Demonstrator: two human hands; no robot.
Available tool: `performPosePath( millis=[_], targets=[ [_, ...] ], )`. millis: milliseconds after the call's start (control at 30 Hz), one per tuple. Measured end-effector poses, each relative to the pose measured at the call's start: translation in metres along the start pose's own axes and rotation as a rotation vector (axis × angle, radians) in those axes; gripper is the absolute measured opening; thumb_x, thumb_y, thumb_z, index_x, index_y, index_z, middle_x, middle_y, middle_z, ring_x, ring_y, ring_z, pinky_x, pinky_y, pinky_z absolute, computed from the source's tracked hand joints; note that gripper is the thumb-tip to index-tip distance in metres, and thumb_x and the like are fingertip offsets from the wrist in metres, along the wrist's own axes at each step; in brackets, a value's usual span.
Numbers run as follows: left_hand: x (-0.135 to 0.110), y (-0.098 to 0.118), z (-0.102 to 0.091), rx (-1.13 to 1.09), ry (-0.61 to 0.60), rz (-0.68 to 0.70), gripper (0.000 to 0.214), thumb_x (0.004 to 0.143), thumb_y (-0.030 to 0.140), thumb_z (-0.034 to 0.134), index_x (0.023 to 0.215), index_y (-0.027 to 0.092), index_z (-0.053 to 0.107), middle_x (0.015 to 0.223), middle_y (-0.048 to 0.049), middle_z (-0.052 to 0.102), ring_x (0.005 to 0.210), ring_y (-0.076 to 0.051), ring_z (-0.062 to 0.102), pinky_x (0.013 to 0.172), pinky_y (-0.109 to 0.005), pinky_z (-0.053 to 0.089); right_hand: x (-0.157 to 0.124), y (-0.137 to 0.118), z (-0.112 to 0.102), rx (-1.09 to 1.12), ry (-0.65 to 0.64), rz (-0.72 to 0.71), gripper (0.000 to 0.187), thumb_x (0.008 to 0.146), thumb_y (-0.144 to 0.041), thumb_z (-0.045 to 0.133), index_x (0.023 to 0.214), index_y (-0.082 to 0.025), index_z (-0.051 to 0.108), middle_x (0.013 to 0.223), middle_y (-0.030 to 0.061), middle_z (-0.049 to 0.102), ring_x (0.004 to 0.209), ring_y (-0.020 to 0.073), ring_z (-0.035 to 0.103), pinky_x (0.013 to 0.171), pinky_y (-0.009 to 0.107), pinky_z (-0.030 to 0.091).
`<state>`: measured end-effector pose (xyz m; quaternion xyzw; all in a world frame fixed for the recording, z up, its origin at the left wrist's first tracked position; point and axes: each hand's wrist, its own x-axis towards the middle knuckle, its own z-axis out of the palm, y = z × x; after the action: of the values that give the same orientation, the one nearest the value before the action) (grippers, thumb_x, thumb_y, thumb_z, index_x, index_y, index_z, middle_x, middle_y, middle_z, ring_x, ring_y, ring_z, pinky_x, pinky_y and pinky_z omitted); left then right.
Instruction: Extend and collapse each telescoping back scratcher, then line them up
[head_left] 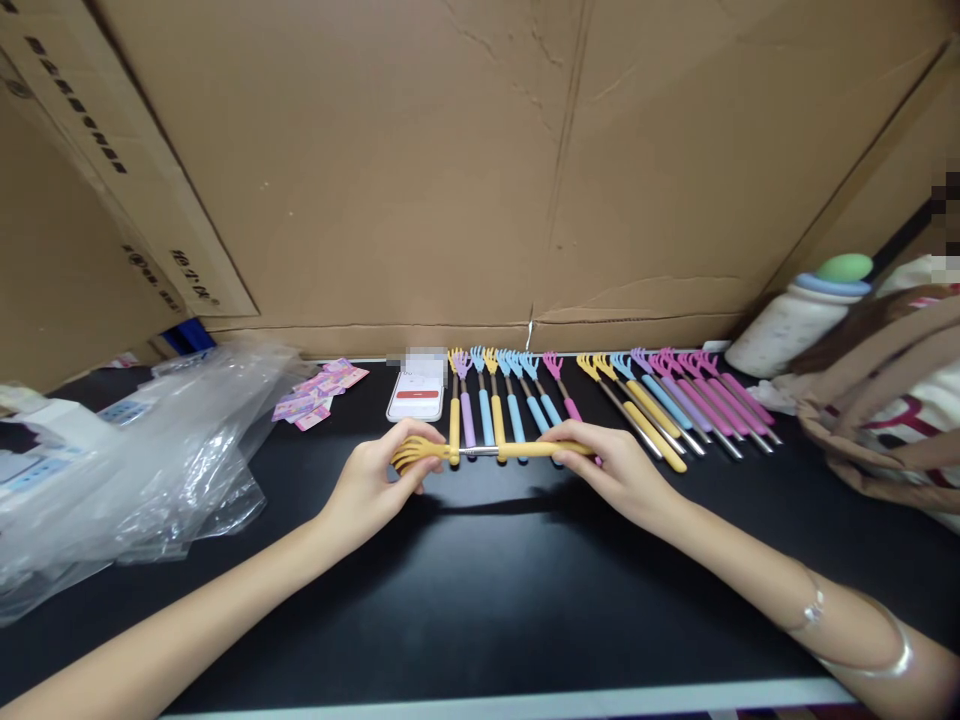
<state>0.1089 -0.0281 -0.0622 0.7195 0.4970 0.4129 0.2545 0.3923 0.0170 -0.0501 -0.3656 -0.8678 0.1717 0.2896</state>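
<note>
I hold a yellow back scratcher [487,451] sideways above the black table [480,600]. My left hand [375,485] pinches its claw end. Around the yellow handle end my right hand [619,470] is closed. A short metal stretch shows between claw and handle. Behind it lies a row of several back scratchers [600,400] in yellow, purple, blue and pink, claws toward the cardboard wall.
A white phone [416,392] lies left of the row, with pink cards [319,392] beside it. Crumpled clear plastic bags [127,470] cover the left side. A bottle with a green cap [802,315] and a brown bag [885,400] sit at the right. Cardboard [450,170] walls the back.
</note>
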Motion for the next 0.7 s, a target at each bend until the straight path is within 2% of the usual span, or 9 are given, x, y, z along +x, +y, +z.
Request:
performPosePath(
  millis=[367, 533, 700],
  targets=[
    [0.0007, -0.0038, 0.0021, -0.09, -0.013, -0.012, 0.015, 0.084, 0.031, 0.055, 0.09, 0.018, 0.052, 0.072, 0.0018, 0.064, 0.047, -0.007, 0.059, 0.051, -0.018, 0.05, -0.0009, -0.0068, 0.0006, -0.029, -0.062, 0.044, 0.023, 0.091, -0.036, 0.044, 0.092, -0.019, 0.059, 0.069, -0.0006, 0.06, 0.056, 0.0102, 0.051, 0.056, 0.021, 0.036],
    [-0.0013, 0.0023, 0.0028, -0.157, -0.012, -0.062, 0.015, 0.084, 0.03, 0.056, 0.09, 0.018, 0.051, 0.069, 0.0033, 0.063, 0.048, -0.008, 0.06, 0.054, -0.018, 0.051, -0.0018, -0.0091, 0.0, 0.206, -0.133, 0.189, 0.026, 0.09, -0.039, 0.044, 0.092, -0.017, 0.058, 0.058, -0.0049, 0.047, 0.042, 0.0069, 0.045, 0.045, 0.02, 0.034],
    [-0.0017, 0.0053, 0.0033, -0.172, 0.015, -0.024, 0.011, 0.083, 0.027, 0.057, 0.088, 0.018, 0.051, 0.068, 0.003, 0.063, 0.054, -0.008, 0.062, 0.055, -0.017, 0.052, -0.0029, -0.0082, 0.0008, 0.473, -0.197, 0.301, 0.026, 0.091, -0.042, 0.042, 0.097, -0.018, 0.051, 0.055, -0.0081, 0.044, 0.035, 0.0055, 0.043, 0.038, 0.018, 0.032]
  ],
)
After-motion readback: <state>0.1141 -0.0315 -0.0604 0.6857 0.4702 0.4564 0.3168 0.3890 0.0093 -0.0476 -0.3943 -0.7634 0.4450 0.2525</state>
